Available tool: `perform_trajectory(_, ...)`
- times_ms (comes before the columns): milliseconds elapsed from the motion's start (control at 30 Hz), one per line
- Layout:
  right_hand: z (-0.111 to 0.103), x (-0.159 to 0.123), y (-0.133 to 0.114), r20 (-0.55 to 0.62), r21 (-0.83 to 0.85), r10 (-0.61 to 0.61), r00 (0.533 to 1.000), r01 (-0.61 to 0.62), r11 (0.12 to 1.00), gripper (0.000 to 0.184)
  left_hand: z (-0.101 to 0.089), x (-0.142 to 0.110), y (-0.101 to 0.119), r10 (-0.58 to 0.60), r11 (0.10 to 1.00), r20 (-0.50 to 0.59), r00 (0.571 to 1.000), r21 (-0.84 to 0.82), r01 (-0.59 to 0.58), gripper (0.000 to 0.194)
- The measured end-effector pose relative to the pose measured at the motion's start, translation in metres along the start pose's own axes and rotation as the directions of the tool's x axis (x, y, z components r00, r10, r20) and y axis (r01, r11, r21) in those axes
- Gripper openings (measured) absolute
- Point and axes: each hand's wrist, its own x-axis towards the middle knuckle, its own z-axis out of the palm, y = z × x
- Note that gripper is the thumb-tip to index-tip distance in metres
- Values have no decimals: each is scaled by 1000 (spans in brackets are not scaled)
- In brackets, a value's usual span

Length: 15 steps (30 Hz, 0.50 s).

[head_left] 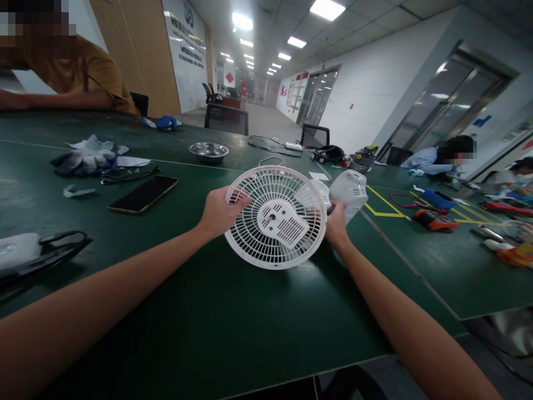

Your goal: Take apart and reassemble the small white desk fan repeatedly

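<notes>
A white electric fan with a round grille (254,244) is held up over the green table, its round cage facing me. No blades show in front of the central hub plate (283,222), which has slots and a small dark hole. My left hand (222,212) grips the grille's left rim, thumb on the front and fingers behind. On the right side, my right hand (335,222) is closed around the fan's neck, partly hidden by the grille. Beyond it the white fan base (350,191) sticks out to the upper right.
Left on the table (208,328) are a phone (144,194), gloves (89,155), a black cable (130,175) and a white device (19,250). A metal bowl (209,151) stands farther back. Rightward lies an orange multimeter (436,220). Other people sit around the table, one in a mustard shirt (100,66).
</notes>
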Motion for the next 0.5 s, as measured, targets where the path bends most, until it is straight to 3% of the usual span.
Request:
perform_trajectory(67, -10, 5, 4, -100, -331, -1, 995, -32, 943, 77, 0, 1, -10, -76, 997, -33, 997, -19, 75, 23)
perform_trajectory(133, -13, 6, 5, -72, -512, -6, 997, -32, 858, 76, -2, 2, -22, -123, 992, -58, 991, -42, 121, 23)
perform_trajectory(300, -10, 0, 2, 29, -700, 13, 999, 11, 715, 70, -8, 8, -47, -202, 977, -131, 971, -89, 191, 21)
perform_trajectory(400, -17, 2, -5, 16, -664, -170, 985, 138, 735, 48, -10, 9, -53, -235, 970, -123, 964, -95, 224, 21)
perform_trajectory(433, -22, 4, -8, -20, -644, -278, 960, 200, 738, 43, -10, 10, -54, -232, 971, -119, 966, -92, 222, 20)
perform_trajectory(500, -34, 9, -10, -148, -635, -475, 867, 285, 718, 43, -10, 10, -54, -218, 974, -117, 969, -89, 209, 20)
